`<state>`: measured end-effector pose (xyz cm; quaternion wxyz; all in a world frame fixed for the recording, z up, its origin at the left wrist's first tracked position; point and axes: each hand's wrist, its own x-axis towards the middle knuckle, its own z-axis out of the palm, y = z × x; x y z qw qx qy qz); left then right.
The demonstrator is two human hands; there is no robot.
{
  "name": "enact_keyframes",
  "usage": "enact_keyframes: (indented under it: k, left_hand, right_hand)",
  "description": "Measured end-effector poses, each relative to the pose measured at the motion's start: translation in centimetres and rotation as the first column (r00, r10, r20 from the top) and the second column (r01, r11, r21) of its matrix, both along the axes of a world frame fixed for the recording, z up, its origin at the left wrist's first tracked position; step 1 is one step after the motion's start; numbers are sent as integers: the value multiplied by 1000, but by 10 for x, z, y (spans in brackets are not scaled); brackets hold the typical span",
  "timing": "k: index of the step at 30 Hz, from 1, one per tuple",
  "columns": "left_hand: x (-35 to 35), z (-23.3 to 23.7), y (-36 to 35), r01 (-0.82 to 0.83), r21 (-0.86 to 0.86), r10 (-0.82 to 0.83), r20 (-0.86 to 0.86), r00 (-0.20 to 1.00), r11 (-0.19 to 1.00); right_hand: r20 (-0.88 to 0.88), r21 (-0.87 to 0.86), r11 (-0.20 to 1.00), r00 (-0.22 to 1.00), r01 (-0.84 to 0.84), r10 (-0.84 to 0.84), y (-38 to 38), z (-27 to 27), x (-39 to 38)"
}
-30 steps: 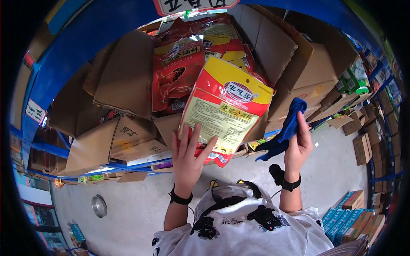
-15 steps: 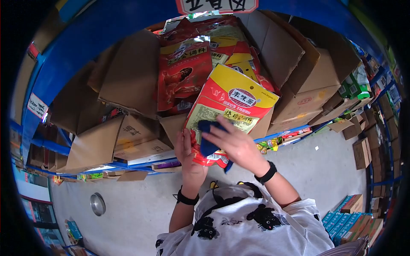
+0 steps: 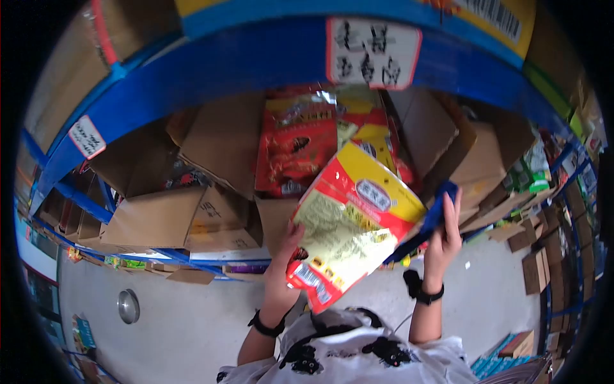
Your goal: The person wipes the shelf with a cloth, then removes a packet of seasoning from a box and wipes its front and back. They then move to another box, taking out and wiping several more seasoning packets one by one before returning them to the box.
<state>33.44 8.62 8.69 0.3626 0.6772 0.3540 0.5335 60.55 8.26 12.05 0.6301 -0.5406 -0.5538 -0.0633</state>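
Observation:
A red and yellow seasoning packet (image 3: 352, 224) is tilted in front of me, with its pale printed panel facing up. My left hand (image 3: 286, 259) grips its lower left edge, the fingers partly hidden behind it. At the packet's right edge, my right hand (image 3: 443, 243) holds a dark blue cloth (image 3: 435, 214) between thumb and fingers. Part of the cloth runs behind the packet. Beyond it, more red seasoning packets (image 3: 297, 147) stand in an open cardboard box (image 3: 220, 144) on the shelf.
A blue shelf beam (image 3: 256, 61) with a handwritten label (image 3: 374, 51) crosses above the box. Other opened cartons (image 3: 150, 221) flank it on both sides. A round metal bowl (image 3: 128, 306) sits on the grey floor to the left. Stacked boxes (image 3: 543, 275) line the right side.
My right hand has moved from the packet's face to its right edge, taking the blue cloth along. The view has shifted upward, showing more of the beam and its label.

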Motion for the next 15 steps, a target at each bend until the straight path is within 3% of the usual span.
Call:
enact_keyframes:
  k: [3, 4, 5, 7, 8, 9, 11, 12, 13, 15]
  left_hand:
    - [-10, 14, 4, 67, 49, -69, 34, 997, 997]
    - [-8, 12, 9, 82, -54, -67, 233, 970, 995]
    - [-6, 17, 11, 68, -33, -58, 247, 967, 997]
    - [-5, 33, 11, 386, -153, -180, 692, 699, 910]
    - [1, 39, 13, 368, -344, 9, 741, 672, 864]
    - [7, 44, 17, 363, -339, 6, 738, 675, 868]
    - [16, 57, 28, 513, -370, 130, 887, 443, 775]
    - [22, 57, 36, 499, -365, 174, 905, 389, 786]
    - [24, 56, 47, 500, -373, 175, 901, 398, 782]
    - [29, 54, 66, 603, -267, 96, 949, 300, 752]
  right_hand:
    - [-315, -26, 998, 948, -59, 47, -14, -18, 14]
    - [-481, 59, 980, 856, -188, 192, -14, -20, 15]
    - [-620, 157, 942, 713, -297, 328, -15, -23, 15]
    - [-661, 218, 916, 639, -338, 393, -16, -31, 19]
    - [-674, 247, 891, 593, -381, 440, -18, -33, 21]
    - [-688, 277, 865, 542, -419, 483, -19, -33, 20]
    - [-693, 308, 851, 512, -425, 507, -20, -32, 16]
    - [-707, 325, 843, 482, -427, 517, -21, -30, 13]
    - [-722, 339, 838, 452, -428, 524, -23, -30, 11]
    - [-735, 350, 832, 424, -430, 529, -28, -34, 10]
